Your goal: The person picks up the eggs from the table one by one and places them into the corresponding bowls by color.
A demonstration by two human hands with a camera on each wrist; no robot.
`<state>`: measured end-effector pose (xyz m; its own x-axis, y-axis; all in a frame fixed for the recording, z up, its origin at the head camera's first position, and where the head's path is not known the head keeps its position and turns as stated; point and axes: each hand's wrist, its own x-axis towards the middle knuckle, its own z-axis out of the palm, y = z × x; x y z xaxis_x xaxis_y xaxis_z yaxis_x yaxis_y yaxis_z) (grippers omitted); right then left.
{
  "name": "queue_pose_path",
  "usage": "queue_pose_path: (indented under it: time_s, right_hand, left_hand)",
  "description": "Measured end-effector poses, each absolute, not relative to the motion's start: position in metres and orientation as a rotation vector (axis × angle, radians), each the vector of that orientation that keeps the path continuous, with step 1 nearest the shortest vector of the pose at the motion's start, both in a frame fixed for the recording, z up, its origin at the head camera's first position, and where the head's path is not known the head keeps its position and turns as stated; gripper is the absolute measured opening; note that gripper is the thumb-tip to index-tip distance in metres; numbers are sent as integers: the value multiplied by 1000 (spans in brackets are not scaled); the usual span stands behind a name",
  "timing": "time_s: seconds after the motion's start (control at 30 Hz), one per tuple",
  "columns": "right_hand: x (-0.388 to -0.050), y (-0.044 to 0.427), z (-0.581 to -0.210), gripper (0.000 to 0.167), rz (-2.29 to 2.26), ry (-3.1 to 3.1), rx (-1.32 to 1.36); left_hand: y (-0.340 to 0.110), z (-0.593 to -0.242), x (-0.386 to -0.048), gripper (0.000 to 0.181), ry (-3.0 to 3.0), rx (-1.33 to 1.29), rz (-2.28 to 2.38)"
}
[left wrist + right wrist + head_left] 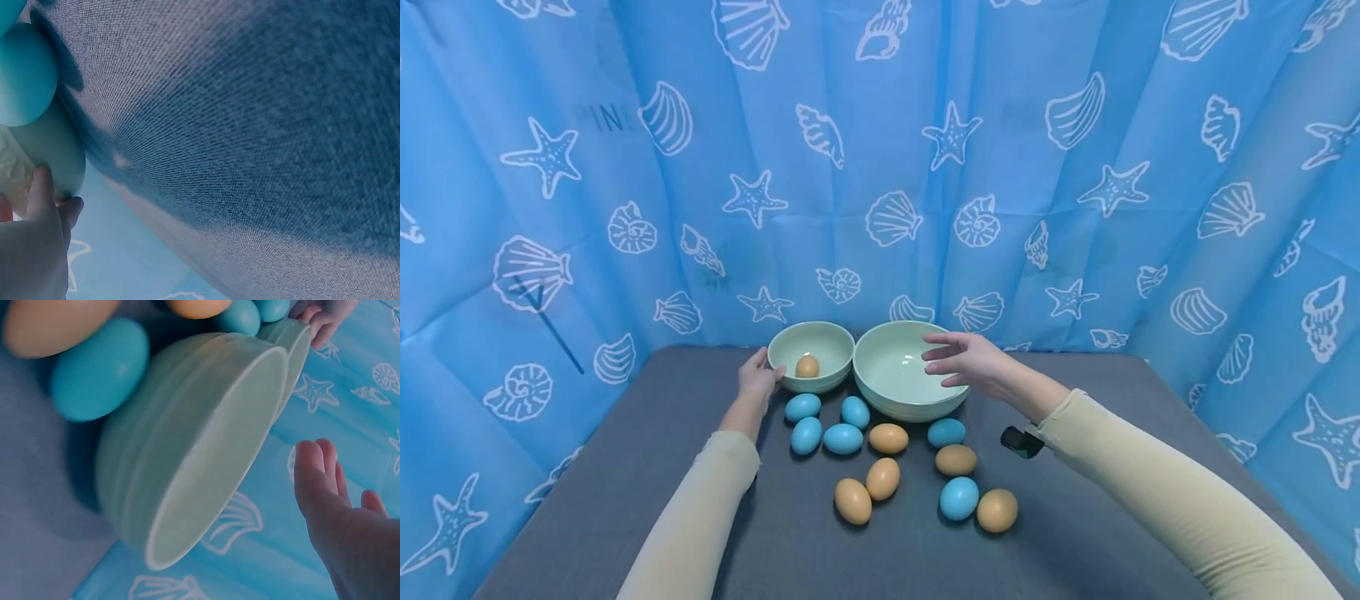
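Note:
My left hand [758,377] holds the small pale-green bowl [829,383] at its left side, thumb against the outer wall. One brown egg [807,366] lies inside that bowl. In the left wrist view, the fingers [41,190] touch the bowl wall [59,150]. A larger green bowl [880,362] stands beside the small one, with no egg visible in it. Over its right rim hovers my right hand [966,362], fingers spread and holding nothing. The right wrist view shows this hand [337,500] apart from the large bowl [206,456].
Several blue eggs [843,439] and brown eggs [853,502] lie on the grey cloth-covered table [790,550] in front of the bowls. A blue egg [946,432] sits close to the large bowl. Behind hangs a blue shell-patterned curtain [850,167]. A small black device [1022,442] is by the right wrist.

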<state>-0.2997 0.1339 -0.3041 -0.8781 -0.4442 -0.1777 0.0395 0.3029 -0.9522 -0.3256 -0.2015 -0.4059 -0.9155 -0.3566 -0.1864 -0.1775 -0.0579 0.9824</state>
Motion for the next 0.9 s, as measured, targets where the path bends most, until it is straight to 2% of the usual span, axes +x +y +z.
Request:
queue_pose_path:
  time_s: [0.5, 0.9]
  right_hand:
    - [-277, 190, -314, 59, -1548, 2173, -415]
    - [-270, 224, -340, 55, -1386, 2018, -509]
  left_hand:
    - [-202, -407, -329, 64, -2084, 607, -2088]
    - [-202, -410, -330, 65, -2068, 601, -2107]
